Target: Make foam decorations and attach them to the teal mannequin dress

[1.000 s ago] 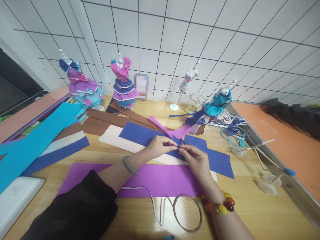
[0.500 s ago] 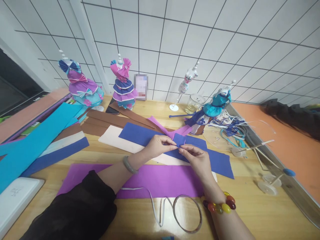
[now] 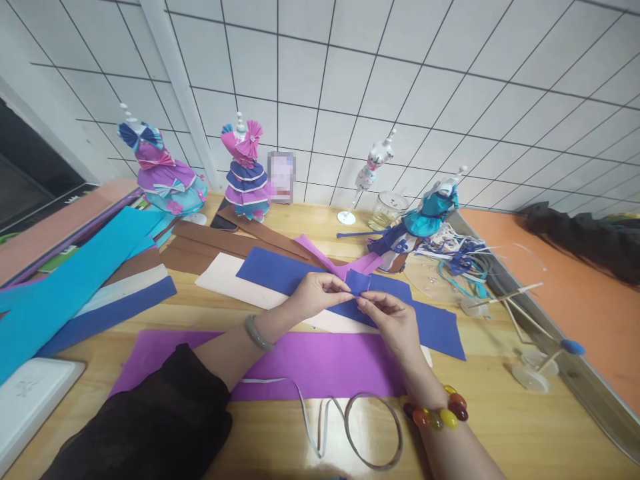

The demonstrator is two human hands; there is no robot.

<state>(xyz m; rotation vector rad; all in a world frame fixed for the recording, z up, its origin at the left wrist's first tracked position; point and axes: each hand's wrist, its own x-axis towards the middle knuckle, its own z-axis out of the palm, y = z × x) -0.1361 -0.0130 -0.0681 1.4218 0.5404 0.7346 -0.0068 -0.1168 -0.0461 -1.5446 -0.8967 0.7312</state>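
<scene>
Between my two hands is a small blue piece (image 3: 358,281), its lower edge pinched from both sides. My left hand (image 3: 320,293) closes thumb and fingers on its left corner. On its right corner, the fingertips of my right hand (image 3: 393,319) are pressed together. Purple strips (image 3: 320,253) lie just behind the small piece. Under the hands are long blue strips (image 3: 273,267) and a cream strip (image 3: 227,280). A wide purple sheet (image 3: 320,367) lies nearer, beneath my forearms.
Dressed miniature forms (image 3: 167,173) (image 3: 245,177) stand at the back left, with a bare form (image 3: 373,163), a glass (image 3: 389,208) and a teal-dressed form (image 3: 425,217) at the right. A ribbon coil (image 3: 397,440) lies in front; wooden sticks (image 3: 530,320) lie right.
The view has shifted very slightly. Both hands keep their pinch on the small blue piece, with little visible movement.
</scene>
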